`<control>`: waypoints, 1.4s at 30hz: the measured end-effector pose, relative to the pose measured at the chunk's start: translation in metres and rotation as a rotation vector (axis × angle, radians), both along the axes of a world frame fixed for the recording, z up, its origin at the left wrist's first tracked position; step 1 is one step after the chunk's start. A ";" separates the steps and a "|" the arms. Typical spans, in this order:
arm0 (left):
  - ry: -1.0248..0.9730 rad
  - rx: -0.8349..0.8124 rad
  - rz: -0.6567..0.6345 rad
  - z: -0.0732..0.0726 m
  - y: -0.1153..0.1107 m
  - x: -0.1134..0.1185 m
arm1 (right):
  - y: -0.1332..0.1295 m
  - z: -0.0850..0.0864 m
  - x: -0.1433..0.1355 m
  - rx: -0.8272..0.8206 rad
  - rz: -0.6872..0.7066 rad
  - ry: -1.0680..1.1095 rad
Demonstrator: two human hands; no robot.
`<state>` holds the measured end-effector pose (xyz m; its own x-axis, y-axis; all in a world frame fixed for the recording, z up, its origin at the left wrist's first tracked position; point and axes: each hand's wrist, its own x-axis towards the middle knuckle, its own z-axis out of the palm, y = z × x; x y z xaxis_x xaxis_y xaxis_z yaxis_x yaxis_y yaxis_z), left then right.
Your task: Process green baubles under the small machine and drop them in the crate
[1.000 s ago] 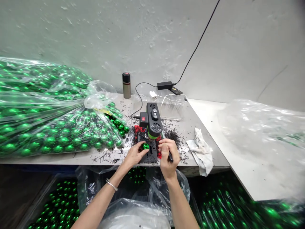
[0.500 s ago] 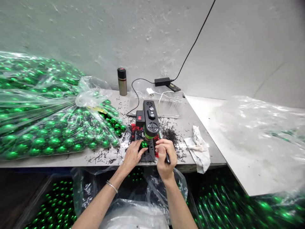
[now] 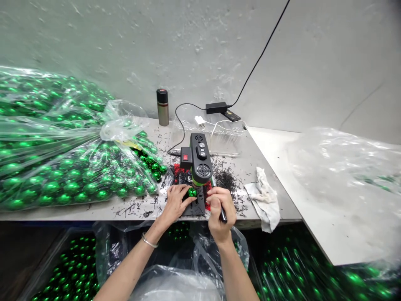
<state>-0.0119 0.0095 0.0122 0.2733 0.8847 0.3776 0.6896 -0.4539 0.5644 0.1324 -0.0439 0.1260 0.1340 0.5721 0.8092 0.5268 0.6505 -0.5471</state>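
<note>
A shiny green ball (image 3: pixel 192 192) sits at the black base plate (image 3: pixel 193 209), just below the front end of a black bench machine (image 3: pixel 202 156) with a red switch. My left hand (image 3: pixel 178 203) has its thumb and fingers closed around the ball from the left. My right hand (image 3: pixel 222 211) is wrapped round a rod with a black handle (image 3: pixel 223 215), to the right of the base plate. The rod's upper part runs up beside the machine; whether it is joined to it I cannot tell. Red pieces (image 3: pixel 208 194) lie beside the plate.
At left lies a tied clear bag of green balls (image 3: pixel 72 175). A flask (image 3: pixel 162 108), a power adapter (image 3: pixel 216 108) and a clear plastic tray (image 3: pixel 230 144) stand behind. Black scraps (image 3: pixel 226 179) are scattered about; a white rag (image 3: pixel 263 198) hangs over the table edge. More balls (image 3: pixel 69 267) are below.
The view has shifted slightly, so table things appear a little further right and lower. Both hands keep their holds at the machine; no clear change in the ball's place shows.
</note>
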 end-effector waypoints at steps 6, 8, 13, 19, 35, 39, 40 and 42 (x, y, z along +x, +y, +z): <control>-0.016 0.042 -0.015 -0.006 -0.001 -0.002 | 0.009 -0.024 -0.001 0.051 0.022 0.033; -0.014 0.048 -0.019 -0.006 -0.001 -0.001 | 0.012 -0.038 -0.002 0.107 0.013 0.053; -0.021 0.039 -0.023 -0.004 -0.003 -0.001 | 0.016 -0.069 -0.002 0.125 -0.012 0.037; -0.043 0.021 -0.033 -0.001 -0.003 -0.001 | 0.016 -0.086 -0.003 0.119 -0.037 0.078; -0.046 0.068 -0.034 -0.004 -0.002 0.000 | 0.017 -0.087 0.001 0.106 -0.036 0.016; -0.056 0.071 -0.033 -0.005 -0.002 0.000 | 0.020 -0.083 0.004 0.155 -0.023 -0.106; -0.060 0.073 -0.036 -0.006 -0.001 0.000 | 0.020 -0.081 0.005 0.178 -0.016 -0.142; -0.074 0.077 -0.035 -0.007 0.000 0.001 | 0.021 -0.075 0.006 0.203 -0.004 -0.172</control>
<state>-0.0108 0.0100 0.0053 0.2720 0.8429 0.4643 0.6305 -0.5206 0.5757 0.1383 -0.0234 0.0512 -0.0130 0.3958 0.9182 0.6035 0.7353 -0.3084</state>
